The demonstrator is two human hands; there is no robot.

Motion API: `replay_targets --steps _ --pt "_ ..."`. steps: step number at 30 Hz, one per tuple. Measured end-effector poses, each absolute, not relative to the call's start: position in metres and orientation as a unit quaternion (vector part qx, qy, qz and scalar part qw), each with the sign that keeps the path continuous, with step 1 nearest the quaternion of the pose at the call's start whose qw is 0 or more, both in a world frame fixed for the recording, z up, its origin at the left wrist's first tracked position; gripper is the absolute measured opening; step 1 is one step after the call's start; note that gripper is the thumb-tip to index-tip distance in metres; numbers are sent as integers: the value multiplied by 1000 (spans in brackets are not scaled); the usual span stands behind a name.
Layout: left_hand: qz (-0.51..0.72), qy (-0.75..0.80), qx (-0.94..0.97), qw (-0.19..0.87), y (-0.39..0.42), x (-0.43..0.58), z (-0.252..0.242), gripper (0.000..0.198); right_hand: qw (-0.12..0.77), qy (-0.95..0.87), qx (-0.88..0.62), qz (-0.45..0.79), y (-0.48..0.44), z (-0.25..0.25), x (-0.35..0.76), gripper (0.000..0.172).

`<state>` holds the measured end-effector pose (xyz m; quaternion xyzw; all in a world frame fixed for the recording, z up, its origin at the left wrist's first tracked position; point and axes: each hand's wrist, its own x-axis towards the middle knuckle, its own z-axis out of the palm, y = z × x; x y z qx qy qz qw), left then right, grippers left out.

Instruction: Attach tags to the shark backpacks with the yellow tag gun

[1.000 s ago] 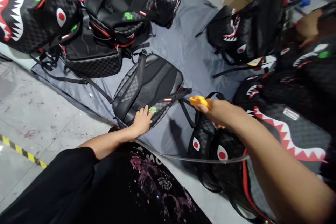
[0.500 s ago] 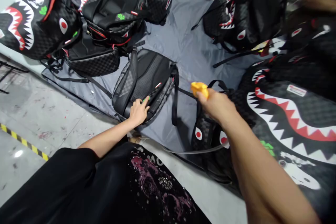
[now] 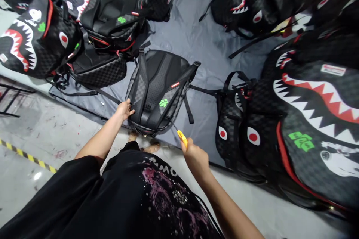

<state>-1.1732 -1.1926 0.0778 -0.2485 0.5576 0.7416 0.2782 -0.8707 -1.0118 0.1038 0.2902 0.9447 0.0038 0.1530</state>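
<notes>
A black checkered backpack (image 3: pixel 157 89) lies with its padded back and shoulder straps facing up. It has a green clover-like print and a small red-and-white label on one strap. At its lower left edge is my left hand (image 3: pixel 125 111), touching the side with its fingers apart. My right hand (image 3: pixel 196 157) is closed round a yellow-handled tool (image 3: pixel 182 139) with a thin dark shaft; its exact kind is unclear. The shaft points at the lower right corner of the backpack, and I cannot tell whether its tip touches.
Grey sheeting (image 3: pixel 187 37) covers the low work surface. Several shark-mouth backpacks (image 3: pixel 19 41) crowd the left, and a large one (image 3: pixel 314 108) stands close on the right. Loose straps (image 3: pixel 206 90) stretch across the sheeting. Yellow-black tape (image 3: pixel 28 157) marks the floor.
My right hand has swung the yellow tool left and down to the backpack's lower corner. My left hand has shifted from the strap to the left edge. The right strap now lies differently.
</notes>
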Motion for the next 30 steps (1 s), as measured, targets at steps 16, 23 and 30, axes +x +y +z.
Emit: replay_targets --steps 16,23,30 --pt "724 306 -135 603 -1201 -1200 63 53 154 866 468 -83 -1050 65 -934 41" --pt "746 325 -126 568 -1196 -1203 68 56 180 863 457 -113 -1051 71 -948 45" --pt "722 344 -95 593 -1194 -1211 77 68 165 866 457 -117 -1049 82 -938 42"
